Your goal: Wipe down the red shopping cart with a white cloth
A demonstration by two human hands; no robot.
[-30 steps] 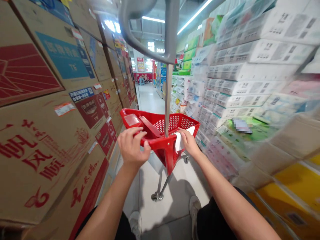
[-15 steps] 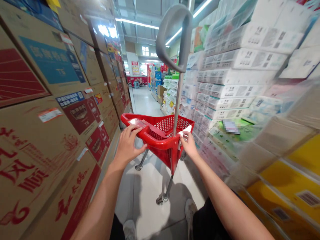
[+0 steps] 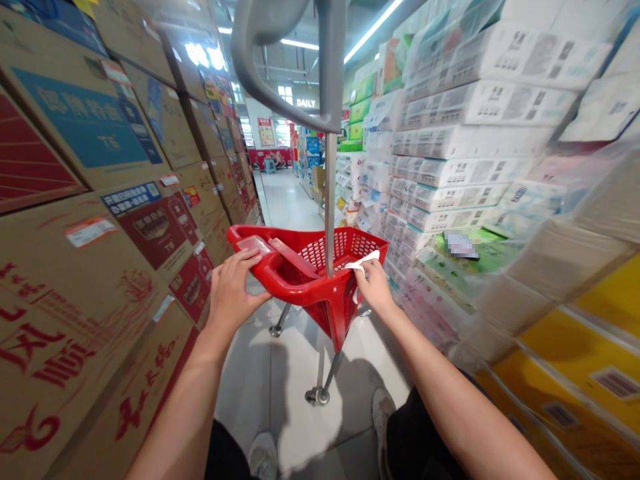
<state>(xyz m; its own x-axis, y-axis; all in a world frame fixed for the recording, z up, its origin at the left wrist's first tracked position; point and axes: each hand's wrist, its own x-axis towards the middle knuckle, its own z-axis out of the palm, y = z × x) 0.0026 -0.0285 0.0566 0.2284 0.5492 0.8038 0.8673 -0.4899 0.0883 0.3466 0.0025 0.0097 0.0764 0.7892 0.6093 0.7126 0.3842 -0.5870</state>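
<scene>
A red plastic shopping basket (image 3: 310, 293) on a wheeled metal frame stands in front of me. A metal pole (image 3: 330, 200) rises from it to a grey loop handle (image 3: 333, 73). My left hand (image 3: 234, 290) grips the basket's left rim, fingers over the top beside a clear panel and thumb low against the side. At the right rim, my right hand (image 3: 374, 287) pinches a white wipe (image 3: 364, 260) against the edge. Part of the wipe hangs over the basket's outer side. Little of the basket's inside shows.
Stacked cardboard cartons (image 3: 95, 293) wall the left side. Packs of tissue paper (image 3: 450, 167) are piled on the right, with a pixelated object (image 3: 461, 245) on a green pack. Caster wheels (image 3: 317, 397) stand near my shoes (image 3: 263, 453). The tiled aisle (image 3: 290, 197) runs ahead.
The grey handle and pole have shifted left and nearer, and the basket has turned slightly. The wipe now reaches further over the right rim. My left hand has moved a little left with the rim.
</scene>
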